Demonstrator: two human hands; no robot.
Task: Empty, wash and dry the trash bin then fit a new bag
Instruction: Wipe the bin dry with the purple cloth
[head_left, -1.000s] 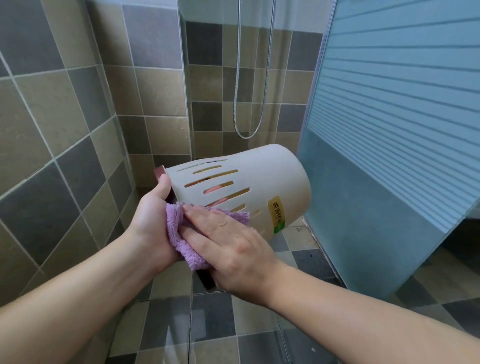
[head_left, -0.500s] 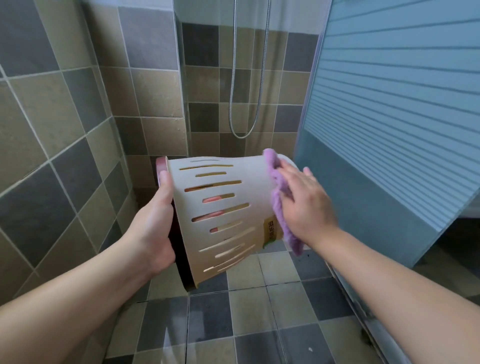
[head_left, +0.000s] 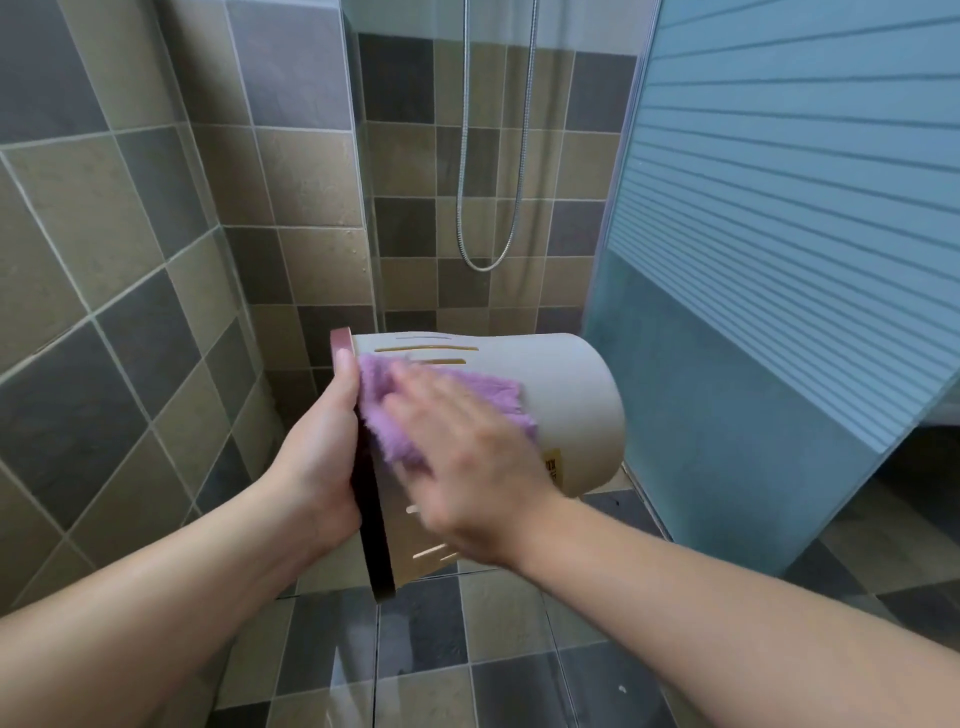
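A beige slotted trash bin (head_left: 566, 410) with a dark pink rim is held sideways in the air, its base pointing right. My left hand (head_left: 322, 457) grips the rim at the bin's open end, thumb on the outer wall. My right hand (head_left: 467, 462), blurred by motion, presses a purple cloth (head_left: 415, 405) flat against the bin's side with straight fingers. A yellow label (head_left: 551, 465) shows near the base, partly hidden behind my right hand.
Tiled walls (head_left: 130, 260) stand close on the left and behind. A frosted glass shower door (head_left: 779, 260) rises on the right. A metal shower hose (head_left: 493, 208) hangs on the back wall. The wet tiled floor (head_left: 467, 649) lies below.
My right hand has swept the cloth from the bin's base end back along its side to near the rim. The bin has been turned in my left hand.
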